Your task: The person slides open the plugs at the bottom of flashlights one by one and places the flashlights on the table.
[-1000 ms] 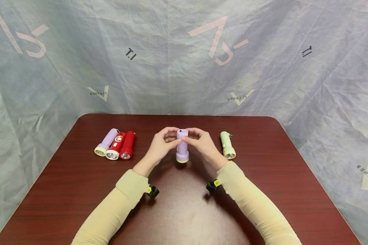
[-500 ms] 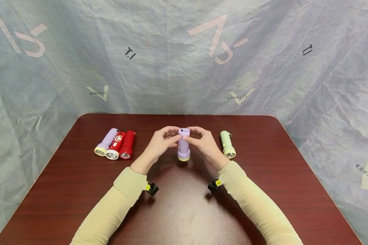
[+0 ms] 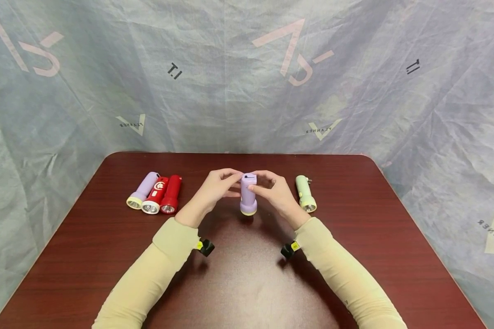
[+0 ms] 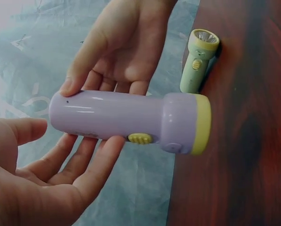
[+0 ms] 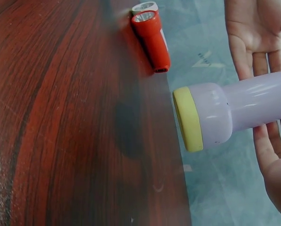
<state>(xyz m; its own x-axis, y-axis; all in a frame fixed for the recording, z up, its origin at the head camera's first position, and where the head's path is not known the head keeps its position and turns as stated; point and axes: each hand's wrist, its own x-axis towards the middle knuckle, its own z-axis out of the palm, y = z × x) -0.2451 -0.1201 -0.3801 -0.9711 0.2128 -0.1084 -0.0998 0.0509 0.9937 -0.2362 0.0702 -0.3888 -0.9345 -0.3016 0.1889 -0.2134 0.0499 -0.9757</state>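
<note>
A light purple flashlight [image 3: 248, 194] with a yellow lens ring is held above the table, lens end down, close in front of me. My right hand [image 3: 276, 187] grips it, thumb on the near side and fingers behind. Beside it is my left hand [image 3: 216, 189]; in the left wrist view its fingertips [image 4: 113, 145] touch the barrel near the yellow switch [image 4: 140, 138], while its thumb [image 4: 32, 129] stands off the tail end. The right thumb presses near that tail. In the right wrist view the yellow ring [image 5: 188, 118] points toward the table.
On the left of the dark red table [image 3: 247, 283] lie a purple flashlight [image 3: 143, 191], a red one with a white ring [image 3: 155, 196] and an all-red one [image 3: 171, 194], side by side. A green flashlight [image 3: 306, 194] lies at right. Grey cloth [image 3: 226, 91] hangs behind.
The flashlight has shifted slightly right and tilted a little. My left thumb has come off its near side, while the right thumb stays on it.
</note>
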